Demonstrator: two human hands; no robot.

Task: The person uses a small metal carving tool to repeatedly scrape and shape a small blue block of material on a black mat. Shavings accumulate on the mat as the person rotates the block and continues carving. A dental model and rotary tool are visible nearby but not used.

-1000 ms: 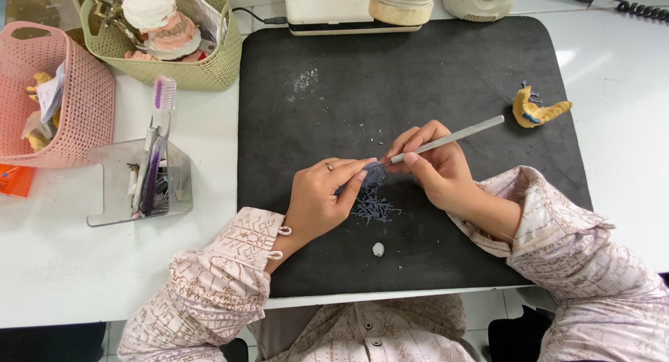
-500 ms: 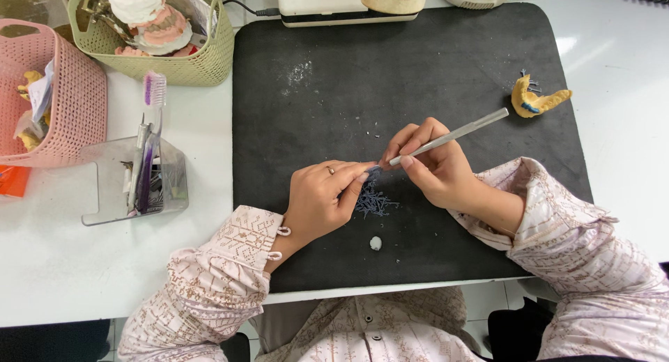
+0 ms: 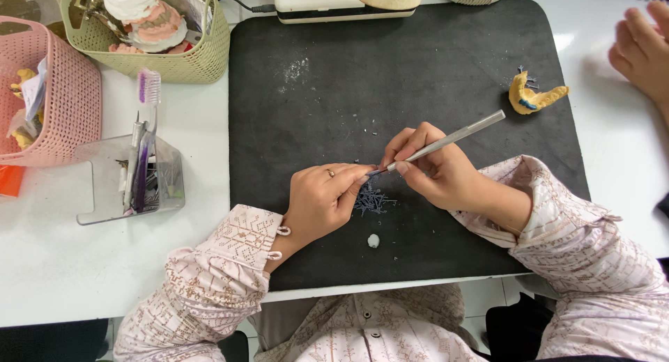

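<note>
**Tool tip meets the pinched piece at mat centre**

Your left hand (image 3: 320, 202) pinches a small piece, too small to identify, between closed fingertips. Your right hand (image 3: 435, 170) grips the metal tool (image 3: 446, 139) like a pen, its long axis running up-right, tip touching that pinch. Blue shavings (image 3: 373, 200) lie just below, a white bit (image 3: 373, 241) nearer you. The black mat (image 3: 418, 62) leaves room above; another person's hand (image 3: 641, 48) sits far right.

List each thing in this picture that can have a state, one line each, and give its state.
left hand: fingers pinched on a small piece, too small to identify
right hand: gripping the metal tool
metal tool: tilted, tip at the left fingertips
blue shavings: loose pile on the mat
black mat: flat, dusted with specks
yellow dental cast: lying apart, untouched
toothbrush: upright in clear holder
green basket: filled
other person's hand: resting at table edge
</note>
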